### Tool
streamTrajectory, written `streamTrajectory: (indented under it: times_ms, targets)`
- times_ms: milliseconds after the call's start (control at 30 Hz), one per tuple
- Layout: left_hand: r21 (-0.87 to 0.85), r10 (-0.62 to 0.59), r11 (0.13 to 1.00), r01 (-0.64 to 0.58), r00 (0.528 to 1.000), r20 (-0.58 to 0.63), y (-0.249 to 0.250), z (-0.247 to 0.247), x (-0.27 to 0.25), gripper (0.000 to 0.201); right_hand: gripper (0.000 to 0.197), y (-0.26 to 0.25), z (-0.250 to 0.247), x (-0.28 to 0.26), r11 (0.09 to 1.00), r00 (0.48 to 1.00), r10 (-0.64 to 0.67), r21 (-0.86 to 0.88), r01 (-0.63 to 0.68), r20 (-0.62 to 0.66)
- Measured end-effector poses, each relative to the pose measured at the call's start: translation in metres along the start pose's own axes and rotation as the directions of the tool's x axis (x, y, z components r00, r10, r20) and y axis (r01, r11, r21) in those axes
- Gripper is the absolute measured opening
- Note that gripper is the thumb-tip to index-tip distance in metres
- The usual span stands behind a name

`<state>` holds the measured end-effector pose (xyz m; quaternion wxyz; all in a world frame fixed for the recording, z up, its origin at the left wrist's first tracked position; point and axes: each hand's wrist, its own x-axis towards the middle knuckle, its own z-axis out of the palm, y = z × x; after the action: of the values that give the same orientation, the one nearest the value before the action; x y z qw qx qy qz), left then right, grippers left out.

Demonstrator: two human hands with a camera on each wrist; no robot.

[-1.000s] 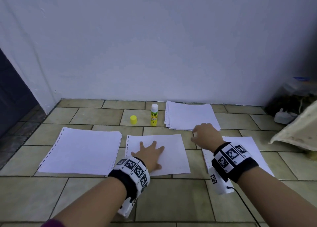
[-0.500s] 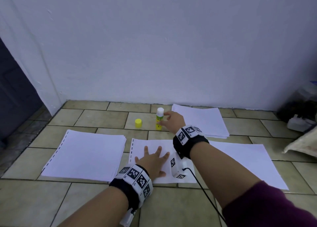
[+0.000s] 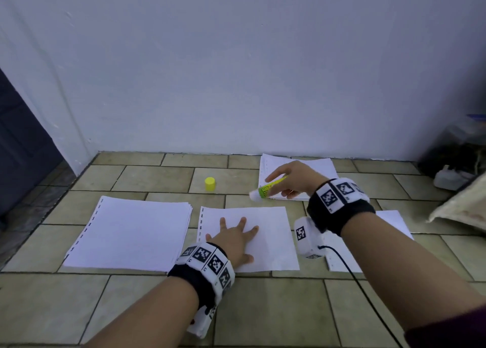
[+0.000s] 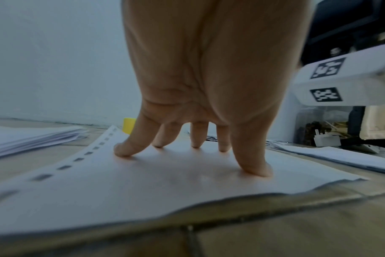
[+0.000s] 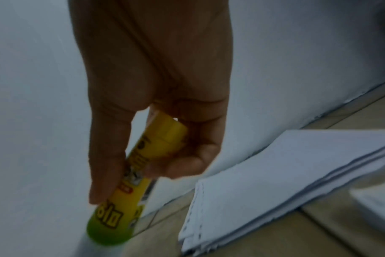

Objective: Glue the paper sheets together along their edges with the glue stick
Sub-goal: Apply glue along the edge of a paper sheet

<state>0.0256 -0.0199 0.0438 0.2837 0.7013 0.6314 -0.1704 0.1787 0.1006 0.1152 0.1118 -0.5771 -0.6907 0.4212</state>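
Lifted off the floor since the earlier frame, the glue stick (image 3: 267, 189) no longer stands beside the cap (image 3: 209, 184); the right hand (image 3: 297, 179) now carries it in the air, tilted, its white end pointing down and to the left above the far edge of the middle sheet (image 3: 265, 232). That hand's grip is closed round the yellow-green tube (image 5: 130, 184), thumb on one side and fingers curled on the other. The left hand (image 3: 235, 240) has stayed where it was, spread flat on the middle sheet with straight fingers (image 4: 124, 147) pressing the paper down; it holds nothing. The yellow cap stands alone on the tiled floor (image 3: 263, 308), apart from the stick. A stack (image 3: 131, 232) of paper lies to the left of the middle sheet, another stack (image 3: 320, 169) lies by the wall behind the right hand, and a further sheet (image 3: 394, 221) lies to the right, partly hidden under the right forearm.
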Motion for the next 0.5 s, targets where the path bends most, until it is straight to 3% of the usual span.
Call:
streamTrajectory:
  times_ms: [133, 233, 367, 500]
  targets:
    - [-0.011, 0.010, 1.000, -0.010, 1.000, 0.007, -0.001, -0.002, -0.001, 0.075, 0.042, 0.019, -0.015, -0.024, 0.999, 0.977, -0.023, 0.033, 0.031, -0.214]
    - [-0.006, 0.003, 1.000, -0.003, 1.000, 0.006, -0.001, -0.001, 0.001, 0.078, 0.038, 0.034, -0.009, -0.035, 0.996, 0.949, -0.063, 0.044, 0.081, -0.310]
    - [-0.005, -0.004, 1.000, 0.004, 1.000, -0.008, 0.000, 0.000, 0.000, 0.078, 0.033, 0.044, 0.013, -0.040, 0.984, 0.926, -0.156, -0.135, 0.116, -0.343]
    - [0.000, 0.004, 1.000, -0.004, 1.000, -0.013, -0.002, 0.001, -0.001, 0.076, 0.030, 0.048, 0.032, -0.039, 0.979, 0.923, -0.172, -0.164, 0.120, -0.345]
